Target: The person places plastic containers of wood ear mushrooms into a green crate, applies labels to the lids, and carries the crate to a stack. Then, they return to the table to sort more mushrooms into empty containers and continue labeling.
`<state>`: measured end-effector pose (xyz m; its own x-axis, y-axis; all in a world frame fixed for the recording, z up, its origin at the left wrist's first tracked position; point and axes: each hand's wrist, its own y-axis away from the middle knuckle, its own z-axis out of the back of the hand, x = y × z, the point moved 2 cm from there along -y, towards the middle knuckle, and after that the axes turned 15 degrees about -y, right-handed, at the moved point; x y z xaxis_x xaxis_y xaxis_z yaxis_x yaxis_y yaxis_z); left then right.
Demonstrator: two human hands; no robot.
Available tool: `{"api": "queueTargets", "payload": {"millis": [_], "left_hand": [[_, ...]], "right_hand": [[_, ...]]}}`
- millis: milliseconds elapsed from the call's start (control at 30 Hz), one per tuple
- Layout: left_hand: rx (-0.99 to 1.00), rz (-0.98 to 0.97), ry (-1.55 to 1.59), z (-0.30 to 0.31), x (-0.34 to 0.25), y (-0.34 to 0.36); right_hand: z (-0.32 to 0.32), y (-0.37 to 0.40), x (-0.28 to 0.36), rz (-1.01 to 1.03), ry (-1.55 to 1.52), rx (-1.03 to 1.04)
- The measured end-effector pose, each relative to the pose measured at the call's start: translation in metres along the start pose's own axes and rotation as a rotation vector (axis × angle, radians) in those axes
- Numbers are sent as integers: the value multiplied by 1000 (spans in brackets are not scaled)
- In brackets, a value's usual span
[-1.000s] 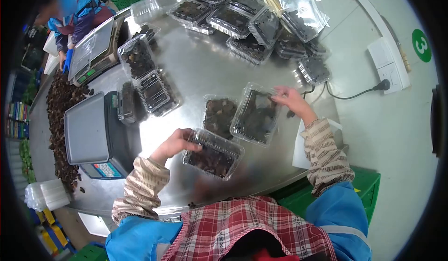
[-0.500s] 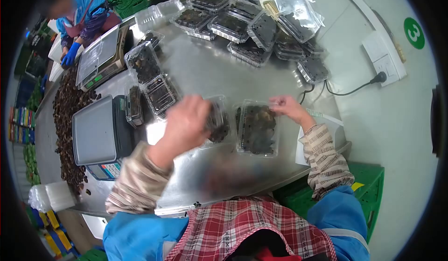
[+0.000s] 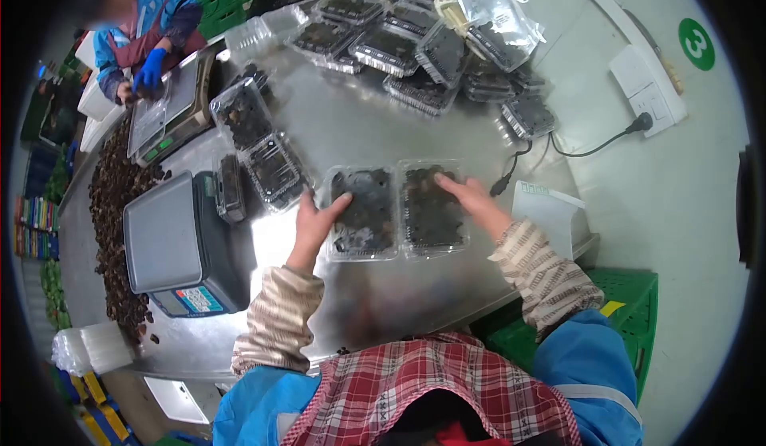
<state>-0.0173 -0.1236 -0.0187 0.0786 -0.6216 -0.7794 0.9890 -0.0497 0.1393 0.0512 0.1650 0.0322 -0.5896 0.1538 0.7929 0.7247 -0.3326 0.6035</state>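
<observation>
Two closed clear plastic boxes of dark pieces lie side by side on the metal table, the left box (image 3: 363, 219) close against the right box (image 3: 433, 219). At the outer edge of the left one is my left hand (image 3: 313, 224), its thumb resting over the lid and its fingers apart. My right hand (image 3: 472, 200) reaches over the right box's outer edge with one digit on the lid, the others spread beside it.
Filled boxes (image 3: 391, 47) are piled at the back. Left of my hands are more boxes (image 3: 274, 167), a grey scale (image 3: 163, 234) and loose dark pieces (image 3: 112, 207). A co-worker (image 3: 152, 15) stands at another scale (image 3: 171, 107). A cable (image 3: 594, 155) runs right.
My left hand has moved down and left from above the left box to its outer edge. My right hand has shifted slightly left onto the right box. The co-worker's gloved hand is higher.
</observation>
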Motion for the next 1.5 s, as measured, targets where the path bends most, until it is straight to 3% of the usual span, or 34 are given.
{"api": "queueTargets", "payload": {"millis": [33, 67, 100, 200, 267, 333, 400, 433, 467, 500, 567, 600, 667, 700, 733, 767, 800, 833, 867, 933, 1000, 1033, 1067, 1133, 1200, 1233, 1267, 1300, 1333, 1367, 1433, 1467, 1500], "left_hand": [[330, 234, 438, -6, -5, -2], [372, 137, 662, -12, -4, -3], [387, 160, 694, -7, -14, 2], [568, 217, 844, -11, 14, 17], [551, 286, 959, 0, 13, 42], [398, 203, 1095, 13, 4, 63], [234, 27, 1002, 41, -2, 70], [279, 1, 1039, 58, -21, 75], [341, -15, 1076, 74, -52, 84], [273, -73, 1044, 82, -85, 99], [318, -230, 858, 86, -149, 139], [402, -203, 852, 66, -162, 147], [826, -261, 957, 24, -196, 162], [1020, -311, 1009, 8, -218, 167], [1218, -365, 1055, -7, -240, 178], [1226, -275, 1007, -27, -262, 202], [1237, -182, 953, -51, -282, 231], [1251, -205, 883, -76, -302, 254], [1233, -288, 807, -109, -310, 269], [1629, -164, 666, -154, -327, 312], [1832, -77, 457, -191, -324, 355], [1786, -117, 401, -204, -322, 375], [1875, -131, 328, -209, -321, 391], [1798, -127, 101, -227, -302, 415], [1873, -221, -157, -254, -269, 429], [1875, -331, -281, -255, -260, 433], [1730, -458, -502, -271, -235, 425], [1592, -604, -506, -278, -218, 424], [1448, -749, -504, -280, -211, 425], [1440, -759, -511, -280, -217, 425], [1226, -1121, -649, -282, -232, 423], [1222, -1116, -654, -280, -239, 422], [1319, -985, -593, -274, -249, 421]], "right_hand": [[-4, -4, -6, 41, -58, -9], [-9, -13, -14, 77, -250, 209], [-8, -38, -34, 120, -251, 256], [-15, -18, -25, -26, -356, 385], [-19, -23, -39, -160, -319, 434], [-23, 15, -6, -142, -389, 509], [-31, 29, 7, -139, -471, 618], [-22, 68, 39, -68, -450, 612], [-4, 95, 62, 121, -370, 591], [11, 110, 74, 324, -410, 547], [67, 162, 80, 387, -537, 510], [93, 194, 77, 421, -607, 462], [141, 259, 49, 498, -762, 161], [181, 253, 23, 589, -812, 199], [210, 290, 1, 603, -710, 68], [229, 325, -22, 604, -857, 80], [229, 370, -41, 956, -608, -109], [269, 384, -75, 588, -877, -41], [288, 404, -107, 601, -892, -98], [312, 444, -166, 507, -1190, -326], [316, 486, -209, 495, -1184, -343], [315, 498, -231, 479, -1228, -369], [310, 507, -247, 461, -1268, -388], [288, 524, -266, 532, -1321, -325], [289, 517, -329, 246, -1228, -672], [292, 509, -350, 242, -1243, -667], [293, 501, -372, 63, -979, -672], [295, 496, -383, -101, -707, -666], [295, 498, -378, -94, -718, -659], [297, 503, -365, -135, -625, -754], [302, 504, -362, -172, -537, -844], [307, 506, -370, -143, -543, -919], [311, 511, -375, -117, -542, -991]]}}
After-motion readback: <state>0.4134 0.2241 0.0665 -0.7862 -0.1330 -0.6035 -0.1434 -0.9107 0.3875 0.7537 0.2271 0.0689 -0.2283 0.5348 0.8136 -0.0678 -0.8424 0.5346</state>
